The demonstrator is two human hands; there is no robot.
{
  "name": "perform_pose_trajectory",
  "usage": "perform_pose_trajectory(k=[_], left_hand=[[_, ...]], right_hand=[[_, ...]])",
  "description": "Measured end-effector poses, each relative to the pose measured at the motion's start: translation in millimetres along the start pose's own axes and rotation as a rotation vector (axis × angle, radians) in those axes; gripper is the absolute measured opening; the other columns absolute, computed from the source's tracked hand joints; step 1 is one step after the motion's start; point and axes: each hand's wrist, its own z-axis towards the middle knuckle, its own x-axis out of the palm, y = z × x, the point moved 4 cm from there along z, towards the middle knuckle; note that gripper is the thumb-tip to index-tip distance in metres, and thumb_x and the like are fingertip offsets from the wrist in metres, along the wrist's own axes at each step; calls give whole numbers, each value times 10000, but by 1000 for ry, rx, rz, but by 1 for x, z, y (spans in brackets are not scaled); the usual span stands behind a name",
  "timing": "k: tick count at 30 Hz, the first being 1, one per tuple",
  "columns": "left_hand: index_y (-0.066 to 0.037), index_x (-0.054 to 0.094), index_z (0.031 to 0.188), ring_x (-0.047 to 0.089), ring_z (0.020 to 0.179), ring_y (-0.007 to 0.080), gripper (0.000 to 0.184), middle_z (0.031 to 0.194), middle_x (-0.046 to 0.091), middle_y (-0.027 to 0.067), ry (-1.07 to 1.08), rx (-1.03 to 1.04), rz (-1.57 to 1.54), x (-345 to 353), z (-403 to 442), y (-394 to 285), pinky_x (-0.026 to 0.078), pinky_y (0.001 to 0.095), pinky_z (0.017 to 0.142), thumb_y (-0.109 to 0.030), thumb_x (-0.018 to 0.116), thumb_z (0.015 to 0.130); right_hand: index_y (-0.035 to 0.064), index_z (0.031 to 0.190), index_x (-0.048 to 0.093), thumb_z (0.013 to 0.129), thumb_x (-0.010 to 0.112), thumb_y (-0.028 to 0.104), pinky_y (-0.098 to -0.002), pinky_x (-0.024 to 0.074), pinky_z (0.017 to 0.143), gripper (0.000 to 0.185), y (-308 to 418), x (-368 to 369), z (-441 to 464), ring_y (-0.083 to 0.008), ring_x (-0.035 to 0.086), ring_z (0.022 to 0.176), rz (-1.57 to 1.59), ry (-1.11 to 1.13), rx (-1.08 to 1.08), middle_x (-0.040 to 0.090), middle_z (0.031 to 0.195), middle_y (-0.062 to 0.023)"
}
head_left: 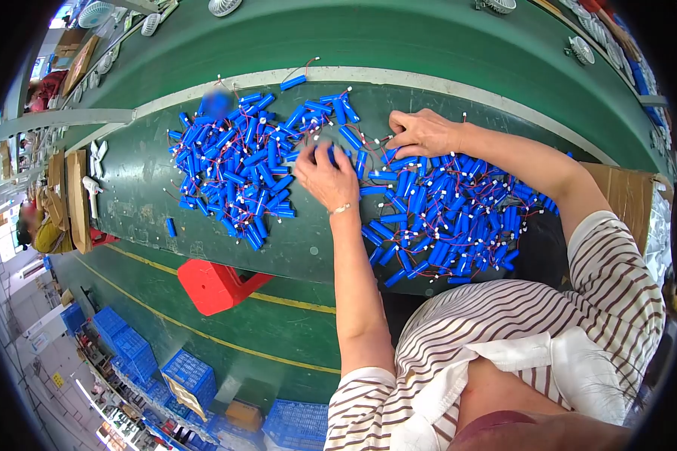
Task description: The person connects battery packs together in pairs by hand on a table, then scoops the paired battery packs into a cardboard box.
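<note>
L hand by L blue-cyl pile, R hand at R pile; fingers bent, grip unclear.

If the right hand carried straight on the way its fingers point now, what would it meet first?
Probably the slanting, wired blue cylinder lying between the right hand and the left hand, though hand height is unclear, so it might pass above.

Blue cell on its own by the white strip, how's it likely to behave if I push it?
The cell looks like a smooth, rigid cylinder, so a sideways push would probably roll it. Its thin wires look floppy and would likely trail along, perhaps checking the roll.
</note>
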Motion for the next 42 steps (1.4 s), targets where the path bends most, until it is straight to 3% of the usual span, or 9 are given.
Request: perform_pose_trajectory(k=[7,10,13,16,23,26,31,38,42], left_hand=[[-60,648,918,531,909,331,96,962,585,129,94,-16,-179,-23,-44,-23,436,434,801,-126,637,850],[-29,610,958,531,902,334,136,965,583,144,-12,-48,-206,-16,-22,-22,435,429,809,-103,632,845],[-10,586,1059,541,935,350,249,989,583,169,21,-170,-268,16,4,-21,443,434,815,-108,643,837],[-56,638,1054,582,906,326,282,955,621,133,-5,-199,-68,38,26,-18,472,440,752,-198,682,814],[-85,669,884,615,796,279,261,867,635,84,-8,-265,45,41,34,-15,492,424,689,-264,763,720],[-81,632,916,577,820,275,228,878,589,79,-18,-397,-383,33,18,-10,444,427,723,-186,729,739],[-98,610,937,546,973,298,247,1083,646,76,157,25,-273,22,-13,-23,404,415,871,-131,726,721],[-111,606,939,540,1041,266,250,1108,654,16,318,30,-305,14,-24,-37,373,413,904,-85,724,721],[-110,627,919,547,1024,257,232,1091,674,25,302,0,-324,14,-24,-35,366,407,938,-99,742,718]], right_hand=[[115,1189,585,881,594,193,-402,445,539,318,-3,-15,8,-291,551,646,-130,-156,6,487,734,-100],[77,934,639,861,626,215,-403,454,534,156,-11,-13,43,-282,587,653,-137,-419,78,564,762,-110],[49,670,582,793,700,300,-405,466,547,303,-21,-3,68,-288,593,601,-7,-470,385,602,655,-95],[53,665,585,778,709,312,-417,460,552,309,-23,7,77,-287,592,595,-42,-474,498,604,642,-91],[46,826,617,759,712,292,-400,509,614,273,-34,-1,66,-268,644,668,199,-433,685,640,689,-109],[37,849,640,782,694,264,-338,501,597,243,-65,-2,56,-193,627,640,356,-509,741,634,672,-86],[22,850,637,774,682,212,-368,509,662,210,-60,-11,64,-238,628,702,256,-500,636,629,695,-96],[126,1084,632,762,670,294,-406,485,845,366,-53,-9,101,-310,595,952,108,-456,465,574,1052,-143],[196,1102,638,722,719,374,-442,467,884,427,-42,-7,111,-328,550,1047,18,-347,535,537,1060,-129]])
